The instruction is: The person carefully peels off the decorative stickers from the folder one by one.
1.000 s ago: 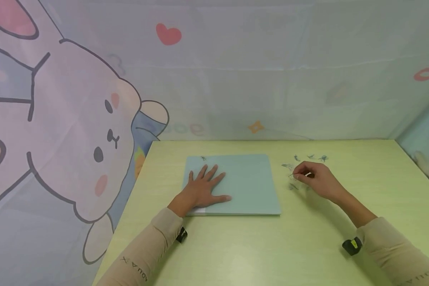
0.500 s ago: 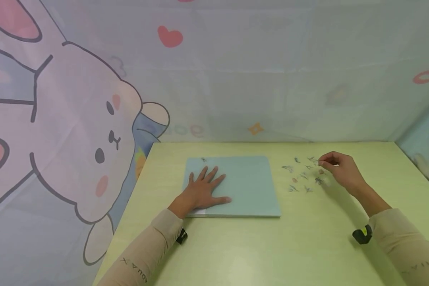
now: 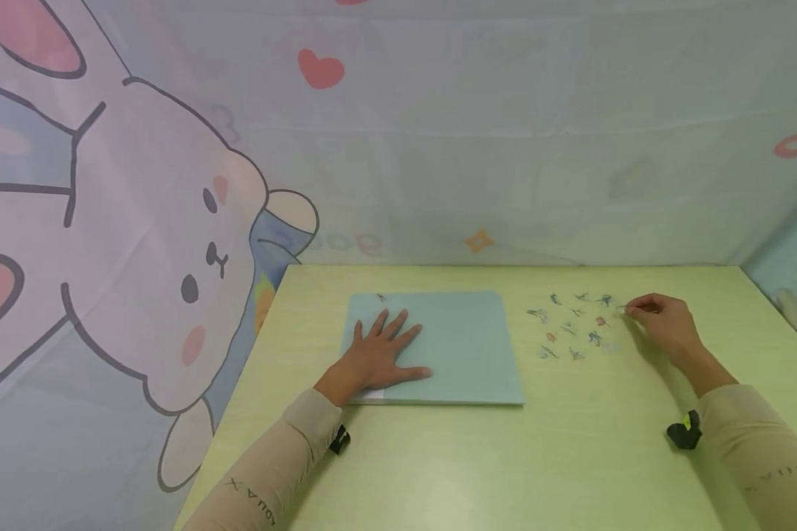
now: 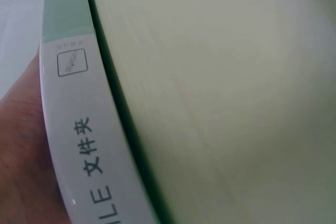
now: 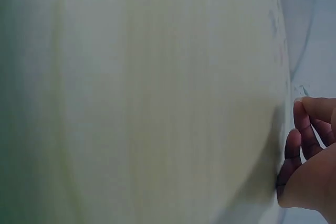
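Note:
My left hand (image 3: 385,358) lies flat with spread fingers on a pale green file folder (image 3: 465,332). The folder's white spine label (image 4: 86,129) shows up close in the left wrist view. Near the folder's top left corner is a small dark sprig-like sticker (image 3: 381,297). My right hand (image 3: 664,324) is raised at the right of a group of small flower and leaf stickers (image 3: 569,328). Between thumb and forefinger it pinches a small clear sticker (image 5: 304,91), whose print is too small to make out.
The pale yellow-green table (image 3: 438,464) reaches back to a hanging cloth (image 3: 438,162) printed with a rabbit (image 3: 146,221) and hearts. A black wrist camera (image 3: 685,431) sits under the right sleeve (image 3: 750,442).
My right hand has moved from over the stickers out to their right side, still pinching a small piece, so the whole group now shows. My left hand has stayed on the folder.

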Action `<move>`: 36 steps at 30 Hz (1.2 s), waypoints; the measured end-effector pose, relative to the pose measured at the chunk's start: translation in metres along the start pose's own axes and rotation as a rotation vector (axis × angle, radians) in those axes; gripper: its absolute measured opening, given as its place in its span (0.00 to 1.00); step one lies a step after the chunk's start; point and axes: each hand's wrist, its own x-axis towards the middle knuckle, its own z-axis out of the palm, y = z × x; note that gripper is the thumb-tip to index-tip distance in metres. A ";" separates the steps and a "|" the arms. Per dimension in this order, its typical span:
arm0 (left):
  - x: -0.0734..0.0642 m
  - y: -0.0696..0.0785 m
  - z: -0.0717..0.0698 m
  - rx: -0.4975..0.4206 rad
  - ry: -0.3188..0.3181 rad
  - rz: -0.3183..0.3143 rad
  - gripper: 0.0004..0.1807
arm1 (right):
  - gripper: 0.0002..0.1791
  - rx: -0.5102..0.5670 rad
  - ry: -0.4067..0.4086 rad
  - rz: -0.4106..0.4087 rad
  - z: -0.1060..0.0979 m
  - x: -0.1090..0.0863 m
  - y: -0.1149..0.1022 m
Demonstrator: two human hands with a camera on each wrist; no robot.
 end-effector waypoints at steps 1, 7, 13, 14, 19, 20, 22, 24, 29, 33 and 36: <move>0.000 0.000 0.000 0.000 -0.001 0.001 0.55 | 0.24 -0.003 -0.004 0.008 -0.001 0.000 0.002; 0.002 0.000 0.001 0.002 0.001 0.001 0.56 | 0.26 0.023 -0.029 0.063 -0.005 -0.001 0.002; 0.003 0.001 0.001 0.003 -0.002 -0.001 0.55 | 0.26 0.013 -0.042 0.078 -0.007 0.000 0.005; 0.003 0.000 0.001 -0.001 0.002 0.001 0.55 | 0.26 0.008 -0.040 0.078 -0.008 0.001 0.006; 0.003 0.000 0.000 -0.005 0.006 0.001 0.55 | 0.29 0.001 -0.032 0.084 -0.009 0.002 0.005; 0.003 0.000 0.000 -0.009 0.007 0.002 0.55 | 0.30 0.001 -0.037 0.088 -0.009 0.001 0.005; 0.002 0.000 -0.001 -0.014 0.006 0.003 0.55 | 0.31 0.008 -0.050 0.096 -0.010 0.000 0.005; 0.002 0.000 -0.001 -0.013 0.002 0.001 0.55 | 0.32 0.018 -0.065 0.102 -0.011 -0.001 0.005; 0.002 0.000 0.001 -0.004 -0.005 -0.010 0.55 | 0.32 0.035 -0.077 0.088 -0.011 -0.001 0.008; 0.004 -0.002 0.004 -0.001 -0.011 -0.017 0.55 | 0.32 0.035 -0.072 0.077 -0.010 0.002 0.014; 0.005 -0.003 0.005 0.005 -0.015 -0.020 0.55 | 0.32 0.044 -0.079 0.078 -0.010 0.003 0.018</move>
